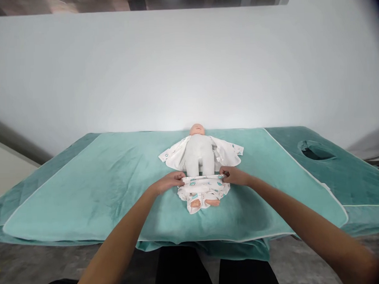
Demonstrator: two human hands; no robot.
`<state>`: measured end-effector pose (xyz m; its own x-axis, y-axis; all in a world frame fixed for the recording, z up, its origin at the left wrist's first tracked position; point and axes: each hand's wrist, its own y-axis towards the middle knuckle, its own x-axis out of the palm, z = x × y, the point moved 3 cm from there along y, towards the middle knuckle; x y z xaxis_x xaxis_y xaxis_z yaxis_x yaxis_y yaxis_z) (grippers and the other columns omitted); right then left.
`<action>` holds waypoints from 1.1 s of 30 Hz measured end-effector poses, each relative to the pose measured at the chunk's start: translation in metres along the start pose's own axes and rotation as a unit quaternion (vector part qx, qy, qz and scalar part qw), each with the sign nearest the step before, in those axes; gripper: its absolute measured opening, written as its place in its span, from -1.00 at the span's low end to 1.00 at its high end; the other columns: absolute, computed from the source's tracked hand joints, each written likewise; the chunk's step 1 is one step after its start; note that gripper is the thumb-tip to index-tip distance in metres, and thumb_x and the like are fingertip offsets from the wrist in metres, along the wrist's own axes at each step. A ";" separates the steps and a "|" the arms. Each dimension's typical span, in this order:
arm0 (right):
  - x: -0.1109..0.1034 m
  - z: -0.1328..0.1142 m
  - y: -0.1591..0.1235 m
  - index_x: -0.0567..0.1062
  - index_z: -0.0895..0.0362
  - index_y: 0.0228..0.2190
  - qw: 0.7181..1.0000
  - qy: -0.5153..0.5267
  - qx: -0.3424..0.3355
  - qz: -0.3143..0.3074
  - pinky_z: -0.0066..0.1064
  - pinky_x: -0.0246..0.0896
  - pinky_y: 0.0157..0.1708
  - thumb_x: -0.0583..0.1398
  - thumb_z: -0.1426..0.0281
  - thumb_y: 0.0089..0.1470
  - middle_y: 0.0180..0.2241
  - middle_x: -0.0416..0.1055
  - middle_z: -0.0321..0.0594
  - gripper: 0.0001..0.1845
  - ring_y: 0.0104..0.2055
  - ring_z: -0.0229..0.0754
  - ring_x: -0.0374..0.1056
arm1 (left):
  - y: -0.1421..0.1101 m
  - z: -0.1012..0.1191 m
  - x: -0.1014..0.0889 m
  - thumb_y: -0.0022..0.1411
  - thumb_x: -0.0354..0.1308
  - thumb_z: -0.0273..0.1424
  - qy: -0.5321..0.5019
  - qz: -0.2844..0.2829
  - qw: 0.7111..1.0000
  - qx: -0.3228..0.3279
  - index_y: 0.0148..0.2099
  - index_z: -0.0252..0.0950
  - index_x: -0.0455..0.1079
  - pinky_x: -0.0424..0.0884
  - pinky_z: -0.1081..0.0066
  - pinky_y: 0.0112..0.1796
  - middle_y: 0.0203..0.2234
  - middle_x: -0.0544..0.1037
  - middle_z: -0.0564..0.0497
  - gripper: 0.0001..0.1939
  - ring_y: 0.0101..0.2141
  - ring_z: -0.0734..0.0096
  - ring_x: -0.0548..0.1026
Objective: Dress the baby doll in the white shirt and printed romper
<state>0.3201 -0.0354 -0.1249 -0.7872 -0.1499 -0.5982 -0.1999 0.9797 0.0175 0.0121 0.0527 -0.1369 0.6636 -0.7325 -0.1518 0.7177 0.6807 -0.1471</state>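
Observation:
A baby doll (199, 152) with a pale cloth body lies on its back, head toward the wall and feet toward me. Its white patterned jacket (176, 155) is spread open on both sides, with the arms in the sleeves. White patterned baby pants (204, 185) are bunched around the lower legs, and both feet stick out of the leg openings. My left hand (170, 181) pinches the waistband at its left end. At the right end, my right hand (235, 175) has its fingers closed on the same waistband. The cloth is stretched between them.
A light green sheet (122, 182) covers the middle of the padded table, over a darker green cover (290, 141). An oval hole (317, 152) is at the right end. Behind the table rises a white wall (186, 71).

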 end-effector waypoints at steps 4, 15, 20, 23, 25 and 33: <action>0.020 -0.010 0.013 0.26 0.06 -0.44 0.992 -0.019 -0.032 0.121 -0.29 0.19 -0.18 0.10 0.51 -0.15 -0.20 0.34 -0.17 -0.84 -0.19 -0.12 0.26 | 0.017 -0.004 0.010 -0.01 0.33 -0.41 0.033 0.168 0.983 0.064 -0.39 -0.26 0.39 0.19 0.47 -0.37 -0.49 0.39 0.11 -0.83 -0.42 0.44 0.29; 0.019 -0.006 0.040 0.27 0.03 -0.37 0.976 -0.016 -0.099 0.192 -0.11 0.21 0.08 0.08 0.55 -0.06 0.15 0.39 -0.08 -0.81 0.19 0.03 0.31 | 0.037 -0.004 0.018 0.06 0.30 -0.39 -0.082 0.257 0.959 0.091 -0.43 -0.25 0.25 0.22 0.32 0.03 0.06 0.47 -0.10 -0.77 0.15 0.13 0.34; 0.004 0.005 0.063 0.29 0.01 -0.38 0.966 0.086 -0.019 0.245 -0.21 0.25 -0.08 0.09 0.46 -0.05 -0.18 0.56 -0.24 -0.87 -0.10 -0.05 0.43 | 0.057 0.002 0.009 0.12 0.27 -0.37 -0.034 0.333 0.937 0.102 -0.41 -0.22 0.19 0.18 0.43 -0.30 -0.45 0.38 0.10 -0.74 -0.35 0.39 0.33; -0.001 0.016 0.081 0.32 0.02 -0.37 0.955 0.156 0.008 0.252 -0.31 0.22 -0.23 0.11 0.36 -0.06 -0.37 0.48 -0.29 -0.89 -0.26 -0.11 0.35 | 0.070 0.002 0.006 0.11 0.30 -0.34 -0.040 0.346 0.933 0.085 -0.36 -0.20 0.22 0.09 0.45 -0.41 -0.55 0.22 0.17 -0.74 -0.46 0.44 0.18; 0.000 0.024 0.091 0.31 0.03 -0.39 0.945 0.200 0.020 0.257 -0.36 0.17 -0.31 0.12 0.30 -0.07 -0.45 0.37 -0.32 -0.87 -0.34 -0.15 0.27 | 0.076 -0.003 0.007 0.12 0.30 -0.29 -0.077 0.342 0.933 0.076 -0.33 -0.20 0.22 0.10 0.45 -0.43 -0.54 0.22 0.17 -0.73 -0.47 0.45 0.17; 0.016 0.045 0.100 0.35 0.06 -0.22 0.936 0.188 0.046 0.296 -0.25 0.26 -0.07 0.16 0.21 -0.01 -0.22 0.43 -0.21 -0.71 -0.17 -0.10 0.34 | 0.078 -0.016 0.009 0.15 0.22 -0.25 -0.078 0.384 0.917 0.074 -0.13 -0.24 0.38 0.35 0.38 -0.18 -0.24 0.50 0.03 -0.73 -0.20 0.34 0.43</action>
<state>0.3138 0.0666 -0.1692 -0.8970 0.4027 -0.1823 0.3731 0.9109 0.1764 0.0707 0.0991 -0.1656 0.9992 -0.0375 -0.0124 0.0384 0.9960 0.0807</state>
